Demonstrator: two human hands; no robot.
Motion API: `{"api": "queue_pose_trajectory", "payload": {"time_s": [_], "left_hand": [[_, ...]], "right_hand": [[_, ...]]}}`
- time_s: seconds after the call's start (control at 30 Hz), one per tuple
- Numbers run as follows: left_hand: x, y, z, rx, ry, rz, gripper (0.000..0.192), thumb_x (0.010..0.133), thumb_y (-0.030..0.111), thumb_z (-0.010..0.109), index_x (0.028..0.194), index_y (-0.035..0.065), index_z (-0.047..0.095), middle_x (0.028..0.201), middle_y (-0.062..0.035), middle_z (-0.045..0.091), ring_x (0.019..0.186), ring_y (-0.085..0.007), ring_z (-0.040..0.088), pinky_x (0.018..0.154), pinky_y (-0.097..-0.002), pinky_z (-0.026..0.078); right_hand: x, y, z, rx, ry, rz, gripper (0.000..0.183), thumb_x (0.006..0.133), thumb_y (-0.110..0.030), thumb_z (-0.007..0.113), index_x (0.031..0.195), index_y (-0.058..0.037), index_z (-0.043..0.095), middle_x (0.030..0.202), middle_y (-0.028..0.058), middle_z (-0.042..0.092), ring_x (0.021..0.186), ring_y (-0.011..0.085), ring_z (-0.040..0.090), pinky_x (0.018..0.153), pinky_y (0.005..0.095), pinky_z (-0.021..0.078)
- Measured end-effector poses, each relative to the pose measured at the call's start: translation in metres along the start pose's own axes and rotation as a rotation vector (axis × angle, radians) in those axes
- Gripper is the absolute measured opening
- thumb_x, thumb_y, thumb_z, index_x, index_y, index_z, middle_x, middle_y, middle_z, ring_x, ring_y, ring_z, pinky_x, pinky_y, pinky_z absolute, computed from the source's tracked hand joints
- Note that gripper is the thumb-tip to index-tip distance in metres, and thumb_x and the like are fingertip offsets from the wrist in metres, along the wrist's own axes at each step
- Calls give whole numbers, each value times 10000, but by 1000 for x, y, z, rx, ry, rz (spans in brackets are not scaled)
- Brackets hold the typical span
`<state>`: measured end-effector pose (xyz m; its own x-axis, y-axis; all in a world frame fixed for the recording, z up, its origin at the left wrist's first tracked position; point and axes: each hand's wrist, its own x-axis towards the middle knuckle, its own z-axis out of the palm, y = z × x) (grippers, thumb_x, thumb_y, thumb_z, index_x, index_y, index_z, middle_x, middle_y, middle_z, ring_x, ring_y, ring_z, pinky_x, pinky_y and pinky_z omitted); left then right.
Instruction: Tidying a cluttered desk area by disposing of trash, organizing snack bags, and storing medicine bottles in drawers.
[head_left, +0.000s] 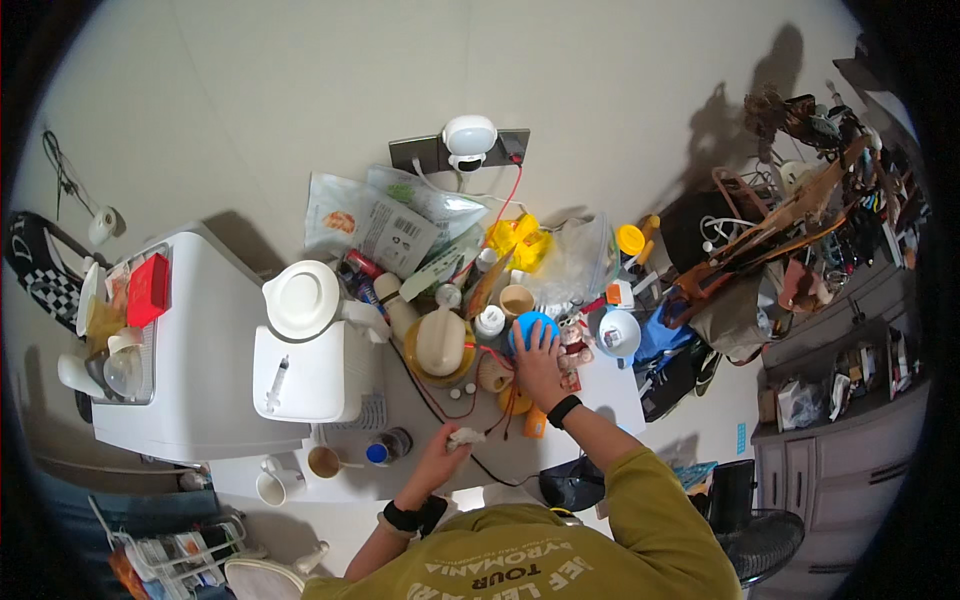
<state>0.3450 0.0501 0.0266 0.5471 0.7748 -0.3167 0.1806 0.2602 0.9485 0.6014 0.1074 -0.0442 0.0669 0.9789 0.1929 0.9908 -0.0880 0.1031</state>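
My left hand (441, 463) pinches a crumpled white tissue or cloth (465, 438) near the front of the table. My right hand (538, 375) reaches farther out, its fingers spread over a round blue lid or container (528, 324) and gripping it. What lies under the blue thing is hidden. A small teddy bear (575, 346) sits just right of these fingers, and a white-capped bottle (490, 320) stands to their left. Red cords (472, 411) and an orange box (535, 423) lie between my two hands.
A white box-shaped appliance (304, 375) carries a syringe (277, 384). Beyond it stands a larger white machine (217, 352). A blue-capped bottle (390, 447), a brown cup (323, 461) and a white mug (279, 481) line the front left. A light-blue mug (619, 334) stands right; pouches (375, 225) lean against the wall.
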Motion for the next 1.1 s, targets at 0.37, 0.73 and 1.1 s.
{"api": "queue_pose_trajectory", "payload": {"time_s": [0.37,0.73,1.1], "left_hand": [[3,-9,1,66,13,0,222,829,161,566,995,46,475,900,-60,544,834,-156,502,743,-283,406],[5,-4,-6,80,-1,-17,245,834,179,571,1024,52,481,918,-67,542,833,-148,510,733,-289,413],[3,-18,-8,53,44,-52,211,823,161,573,970,38,484,865,-72,560,801,-147,514,713,-279,416]], "right_hand": [[0,-10,-6,-76,-77,10,653,819,-118,467,1383,-46,146,1323,333,231,1210,497,266,955,604,229],[16,-6,-24,168,-24,211,714,769,-423,570,1311,-29,321,1380,187,268,1286,359,211,1007,555,157],[16,-13,-6,17,38,92,690,777,-291,556,1304,45,263,1377,260,207,1271,427,192,997,589,135]]}}
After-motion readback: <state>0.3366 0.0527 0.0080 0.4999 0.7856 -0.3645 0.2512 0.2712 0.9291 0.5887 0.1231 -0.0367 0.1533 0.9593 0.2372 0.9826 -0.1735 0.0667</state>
